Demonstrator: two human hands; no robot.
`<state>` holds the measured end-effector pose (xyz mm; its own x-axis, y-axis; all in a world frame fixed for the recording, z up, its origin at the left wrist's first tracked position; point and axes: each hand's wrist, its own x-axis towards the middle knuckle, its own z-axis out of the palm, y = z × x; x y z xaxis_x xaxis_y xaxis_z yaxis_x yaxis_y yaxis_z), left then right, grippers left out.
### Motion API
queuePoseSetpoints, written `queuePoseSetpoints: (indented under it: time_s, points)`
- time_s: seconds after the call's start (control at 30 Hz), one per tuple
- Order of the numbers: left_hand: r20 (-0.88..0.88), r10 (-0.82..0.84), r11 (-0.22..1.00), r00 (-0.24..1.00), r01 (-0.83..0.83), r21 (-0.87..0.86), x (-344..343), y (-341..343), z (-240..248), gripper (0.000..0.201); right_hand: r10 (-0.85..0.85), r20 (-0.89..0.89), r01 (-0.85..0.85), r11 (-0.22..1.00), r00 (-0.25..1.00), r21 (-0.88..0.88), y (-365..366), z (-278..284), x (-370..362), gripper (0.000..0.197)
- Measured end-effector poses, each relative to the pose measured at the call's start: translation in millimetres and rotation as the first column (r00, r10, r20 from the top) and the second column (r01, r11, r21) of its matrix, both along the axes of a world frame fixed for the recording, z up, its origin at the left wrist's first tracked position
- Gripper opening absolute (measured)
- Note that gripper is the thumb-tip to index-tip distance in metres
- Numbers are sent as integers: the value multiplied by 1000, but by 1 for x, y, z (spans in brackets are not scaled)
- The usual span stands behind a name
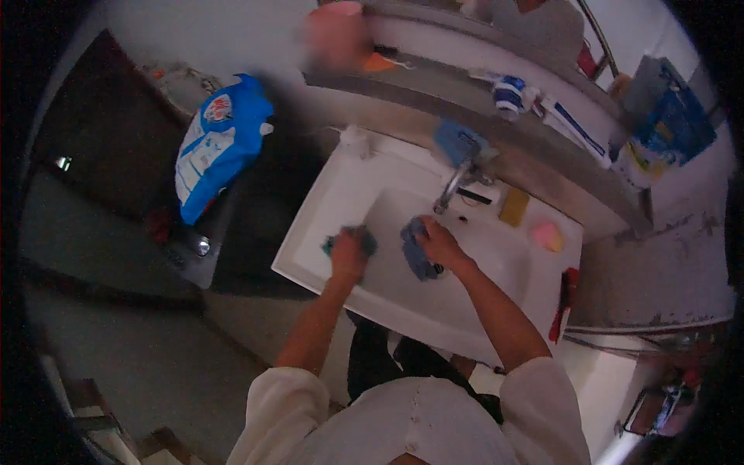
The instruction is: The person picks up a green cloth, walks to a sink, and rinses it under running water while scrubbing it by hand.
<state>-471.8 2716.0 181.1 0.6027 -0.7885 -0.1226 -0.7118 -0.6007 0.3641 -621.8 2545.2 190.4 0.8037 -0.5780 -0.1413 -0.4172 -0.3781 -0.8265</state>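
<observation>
My left hand [350,256] is closed over a dark green scrubber or cloth [367,239], pressed on the flat left part of the white sink [310,249]. Its fingers partly hide it, so its exact kind is unclear. In the basin, my right hand [442,245] grips a bunched blue-grey cloth [415,252]. That cloth hangs just below and left of the chrome faucet [449,192]. Whether water is running cannot be made out. A small dark thing shows at the cloth's lower edge, too small to name.
Behind the faucet lies a blue cloth [459,142]. A yellow sponge [514,207] and a pink-and-yellow piece [547,236] sit on the sink's right rim, near a red-handled brush [569,298]. Toiletry tubes [575,128] line the shelf. A blue-and-white bag [225,143] stands left.
</observation>
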Motion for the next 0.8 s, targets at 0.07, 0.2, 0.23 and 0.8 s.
queuePoseSetpoints:
  time_s: [0.07,0.2,0.23,0.8]
  points:
    - [-218,9,983,976,-49,-178,-15,-10,-1,46,104,-27,-108,951,994,-289,13,-7,-5,39]
    - [-89,-114,935,989,77,-347,-46,-18,0,48,318,-182,-294,944,930,150,14,10,-9,44]
    - [144,-193,925,971,229,-303,-48,-14,4,47,277,-158,-248,952,948,180,9,-3,-20,45]
    - [-547,-88,990,832,135,46,156,122,137,34,629,-432,-670,739,647,71,53,25,90,22]
